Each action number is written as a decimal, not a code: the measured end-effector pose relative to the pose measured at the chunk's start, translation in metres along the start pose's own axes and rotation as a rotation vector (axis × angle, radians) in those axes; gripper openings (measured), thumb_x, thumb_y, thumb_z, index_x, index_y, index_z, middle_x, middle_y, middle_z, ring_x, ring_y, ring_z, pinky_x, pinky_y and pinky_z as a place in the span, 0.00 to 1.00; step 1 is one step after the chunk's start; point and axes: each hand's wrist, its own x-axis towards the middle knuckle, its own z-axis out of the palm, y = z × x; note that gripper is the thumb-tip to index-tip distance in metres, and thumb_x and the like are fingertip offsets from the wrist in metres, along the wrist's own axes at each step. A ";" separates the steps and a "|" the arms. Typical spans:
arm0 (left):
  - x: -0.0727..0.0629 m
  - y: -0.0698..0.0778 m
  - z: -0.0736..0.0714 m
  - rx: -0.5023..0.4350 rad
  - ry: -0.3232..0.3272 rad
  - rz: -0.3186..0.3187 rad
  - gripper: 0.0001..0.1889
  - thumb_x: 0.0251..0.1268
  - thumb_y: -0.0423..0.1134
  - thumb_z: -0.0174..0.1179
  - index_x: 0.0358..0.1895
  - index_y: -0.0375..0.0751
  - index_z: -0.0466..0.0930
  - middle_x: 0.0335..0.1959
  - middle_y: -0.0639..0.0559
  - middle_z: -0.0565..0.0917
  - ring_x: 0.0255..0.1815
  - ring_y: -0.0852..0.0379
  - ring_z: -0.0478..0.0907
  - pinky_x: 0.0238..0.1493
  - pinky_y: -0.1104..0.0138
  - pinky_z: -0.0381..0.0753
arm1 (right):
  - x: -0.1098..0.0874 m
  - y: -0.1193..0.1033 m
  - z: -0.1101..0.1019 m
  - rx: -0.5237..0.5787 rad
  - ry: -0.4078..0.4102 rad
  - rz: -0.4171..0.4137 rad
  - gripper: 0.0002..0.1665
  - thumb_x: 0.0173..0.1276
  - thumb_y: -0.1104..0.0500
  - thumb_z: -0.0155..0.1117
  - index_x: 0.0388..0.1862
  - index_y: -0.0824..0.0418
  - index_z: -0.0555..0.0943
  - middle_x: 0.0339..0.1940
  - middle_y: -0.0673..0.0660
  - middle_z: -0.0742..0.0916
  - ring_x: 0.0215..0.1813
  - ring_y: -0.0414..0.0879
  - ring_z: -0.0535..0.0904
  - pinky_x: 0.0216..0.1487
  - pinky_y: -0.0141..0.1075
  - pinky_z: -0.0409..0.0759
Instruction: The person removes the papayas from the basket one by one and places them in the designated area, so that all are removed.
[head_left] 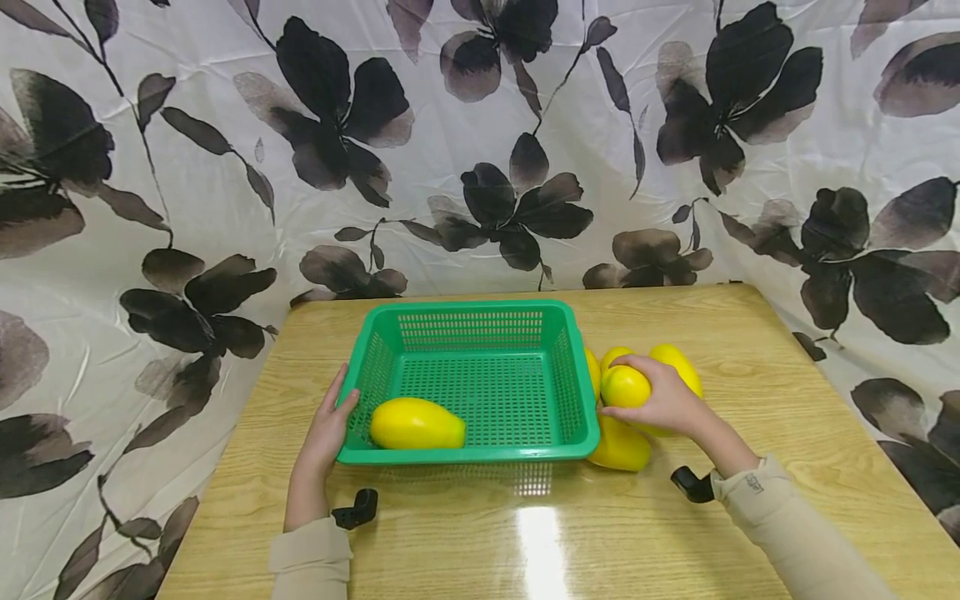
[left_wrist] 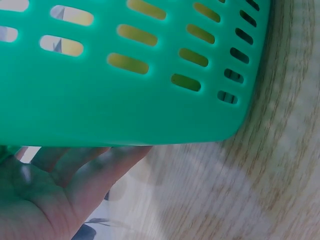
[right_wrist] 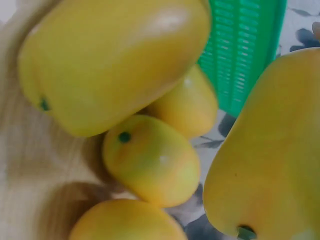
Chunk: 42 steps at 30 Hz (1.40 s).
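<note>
A green plastic basket [head_left: 480,456] stands on the table with one yellow papaya [head_left: 412,423] inside, near its front left corner. My left hand [head_left: 324,433] rests against the basket's left side, thumb at the rim and fingers fairly straight along the outer wall. In the left wrist view, its fingertips pass behind the basket's edge. Right of the basket, my right hand [head_left: 663,396] grips another papaya [head_left: 626,387] between thumb and fingers. The right wrist view shows this held papaya [right_wrist: 270,150] large, with a green stem nub.
Several yellow fruits lie on the table around my right hand, including a long one [head_left: 621,446] against the basket's right side and another [head_left: 677,367] behind the hand. Smaller rounded fruits [right_wrist: 150,160] show below. A floral cloth [head_left: 480,150] hangs behind the table.
</note>
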 end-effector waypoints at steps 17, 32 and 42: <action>0.001 -0.003 0.000 -0.007 0.002 0.002 0.30 0.73 0.52 0.37 0.72 0.65 0.35 0.74 0.53 0.35 0.72 0.43 0.30 0.63 0.39 0.35 | -0.033 0.029 0.012 -0.007 0.066 0.098 0.37 0.45 0.43 0.74 0.51 0.59 0.74 0.45 0.58 0.81 0.38 0.49 0.77 0.36 0.41 0.75; 0.003 -0.005 0.000 -0.005 0.010 0.013 0.30 0.73 0.53 0.38 0.72 0.65 0.35 0.74 0.52 0.36 0.72 0.42 0.31 0.63 0.39 0.36 | -0.046 0.039 0.024 -0.052 0.100 0.132 0.40 0.46 0.42 0.74 0.53 0.61 0.73 0.48 0.59 0.81 0.42 0.51 0.77 0.41 0.46 0.76; 0.001 -0.003 0.000 -0.005 0.008 0.020 0.30 0.73 0.52 0.37 0.73 0.62 0.35 0.74 0.53 0.35 0.72 0.43 0.31 0.63 0.40 0.35 | -0.048 0.043 0.033 -0.067 0.097 0.151 0.40 0.48 0.40 0.72 0.54 0.61 0.72 0.50 0.60 0.80 0.47 0.54 0.76 0.47 0.51 0.73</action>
